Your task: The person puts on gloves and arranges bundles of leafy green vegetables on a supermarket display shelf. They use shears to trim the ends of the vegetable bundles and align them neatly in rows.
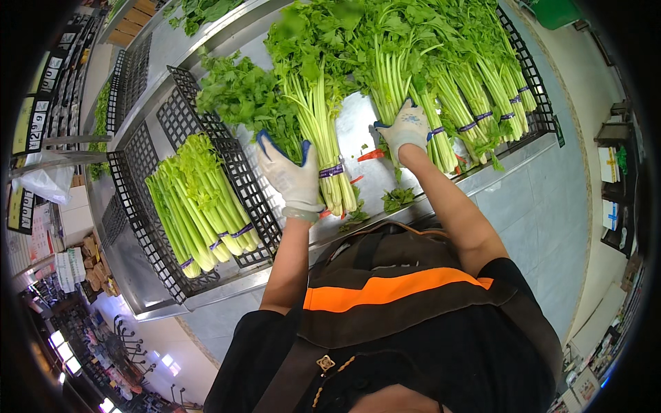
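My left hand (289, 173), in a white glove with blue fingertips, has its thumb and fingers apart. Its thumb is against the left side of a bunch of leafy celery (326, 139) bound with a purple band. My right hand (409, 126), gloved alike, is closed over the lower stalks of another leafy bunch (388, 77); that bunch's base is hidden under the hand. Several more banded bunches (467, 108) lie in a row to the right. Loose celery leaves (242, 98) spread beyond my left hand. All this lies on a metal display shelf (351, 121).
A black plastic grid divider (248, 191) stands left of my left hand. Past it, thick trimmed celery (201, 206) lies in a rack. Red scraps (371, 155) and fallen leaves (397, 199) litter the metal. The shelf's front lip (490, 171) runs close before my apron. Price signs (38, 126) hang at left.
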The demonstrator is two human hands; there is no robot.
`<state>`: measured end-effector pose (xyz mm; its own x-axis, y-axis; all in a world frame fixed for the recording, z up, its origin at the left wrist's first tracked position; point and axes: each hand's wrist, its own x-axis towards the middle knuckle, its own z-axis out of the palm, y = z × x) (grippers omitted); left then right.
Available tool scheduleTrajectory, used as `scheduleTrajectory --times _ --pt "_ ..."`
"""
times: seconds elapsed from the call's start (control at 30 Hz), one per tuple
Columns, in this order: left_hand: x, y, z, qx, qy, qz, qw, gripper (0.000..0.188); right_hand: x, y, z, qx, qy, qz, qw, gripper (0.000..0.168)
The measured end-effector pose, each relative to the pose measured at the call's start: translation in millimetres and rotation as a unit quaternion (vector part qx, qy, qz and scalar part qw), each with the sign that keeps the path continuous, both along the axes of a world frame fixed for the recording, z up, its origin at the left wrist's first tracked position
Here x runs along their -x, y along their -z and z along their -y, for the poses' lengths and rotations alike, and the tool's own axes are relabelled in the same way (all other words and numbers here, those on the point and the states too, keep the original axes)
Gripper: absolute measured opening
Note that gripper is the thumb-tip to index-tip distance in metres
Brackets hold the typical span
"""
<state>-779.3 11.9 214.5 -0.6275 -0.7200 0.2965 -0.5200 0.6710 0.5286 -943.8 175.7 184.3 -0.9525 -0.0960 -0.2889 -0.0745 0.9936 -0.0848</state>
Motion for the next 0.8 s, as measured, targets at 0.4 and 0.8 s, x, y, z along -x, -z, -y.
scheduleTrajectory --times 0.4,0.8 --pt "66.3 17.3 5.0 -0.027 0.061 0.333 0.941 0.109 4.7 -0.5 6.0 0.035 -0.012 0.037 0.999 0.093" --pt "103.4 30.5 12.1 -0.122 -0.042 0.262 0.957 0.112 8.6 4.3 -10.4 0.155 0.025 0.042 0.987 0.087"
